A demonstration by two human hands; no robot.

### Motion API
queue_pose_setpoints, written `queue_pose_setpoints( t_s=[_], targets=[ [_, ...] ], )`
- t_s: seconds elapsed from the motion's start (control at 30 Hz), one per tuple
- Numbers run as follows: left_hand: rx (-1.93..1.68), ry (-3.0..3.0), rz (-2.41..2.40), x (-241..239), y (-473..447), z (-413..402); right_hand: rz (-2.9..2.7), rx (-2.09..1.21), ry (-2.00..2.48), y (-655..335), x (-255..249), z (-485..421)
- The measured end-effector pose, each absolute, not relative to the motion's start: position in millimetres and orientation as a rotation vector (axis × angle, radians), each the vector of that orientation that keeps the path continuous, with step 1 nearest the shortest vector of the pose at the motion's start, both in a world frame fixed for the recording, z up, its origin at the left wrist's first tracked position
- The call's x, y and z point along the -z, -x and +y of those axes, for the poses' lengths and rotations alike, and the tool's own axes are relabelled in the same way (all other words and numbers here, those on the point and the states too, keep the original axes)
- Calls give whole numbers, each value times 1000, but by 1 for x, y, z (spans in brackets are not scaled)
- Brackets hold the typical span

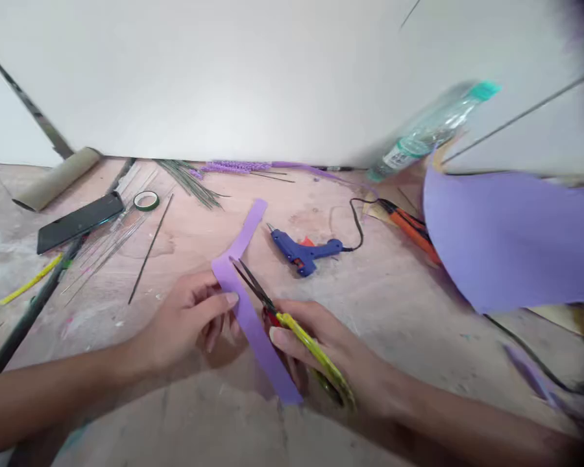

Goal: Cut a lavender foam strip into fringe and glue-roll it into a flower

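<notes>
Between thumb and fingers, my left hand (194, 314) pinches a long purple paper strip (263, 347). The strip bends at its upper part and hangs down toward the lower middle. My right hand (316, 337) grips yellow-handled scissors (316, 347), their dark blades slightly apart. The blade tips lie at the strip's right edge, just above my left thumb; whether they touch the paper I cannot tell. Beyond my hands a blue hot glue gun (302, 251) lies on its side, its nozzle toward the strip's upper end.
On the left lie a cardboard tube (58, 179), a phone (80, 222), green tape (146, 200) and thin wires (109, 250). Purple flower stems (233, 167) rest along the wall. At right are a plastic bottle (428, 136), orange-handled pliers (411, 230) and a large purple sheet (511, 240).
</notes>
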State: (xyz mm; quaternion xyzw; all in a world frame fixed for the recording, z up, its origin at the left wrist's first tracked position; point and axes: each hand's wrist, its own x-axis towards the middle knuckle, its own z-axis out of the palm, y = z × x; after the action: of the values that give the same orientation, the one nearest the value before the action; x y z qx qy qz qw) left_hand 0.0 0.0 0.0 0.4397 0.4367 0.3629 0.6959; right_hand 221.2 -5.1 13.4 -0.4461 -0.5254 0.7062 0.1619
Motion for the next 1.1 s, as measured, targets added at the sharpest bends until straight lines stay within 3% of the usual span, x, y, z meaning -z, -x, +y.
queue_pose_setpoints(
  t_s=[0.27, 0.53, 0.7, 0.9, 1.1],
  targets=[
    [-649, -904, 913, 13, -17, -22, -1418, -2034, 1199, -213, -14, -1],
    [-956, -933, 1074, 2, -7, -14, -1738, -2136, 1249, -249, -36, 28],
    [-1002, -1031, 1055, 7, -5, -16, -1718, -1893, 1280, -265, -28, 30],
    [-723, -1269, 777, 13, -6, -29, -1441, -1717, 1196, -206, -10, 32],
    [-530, -1517, 475, -4, -12, -32, -1369, -1552, 1161, -154, -9, 91]
  ],
)
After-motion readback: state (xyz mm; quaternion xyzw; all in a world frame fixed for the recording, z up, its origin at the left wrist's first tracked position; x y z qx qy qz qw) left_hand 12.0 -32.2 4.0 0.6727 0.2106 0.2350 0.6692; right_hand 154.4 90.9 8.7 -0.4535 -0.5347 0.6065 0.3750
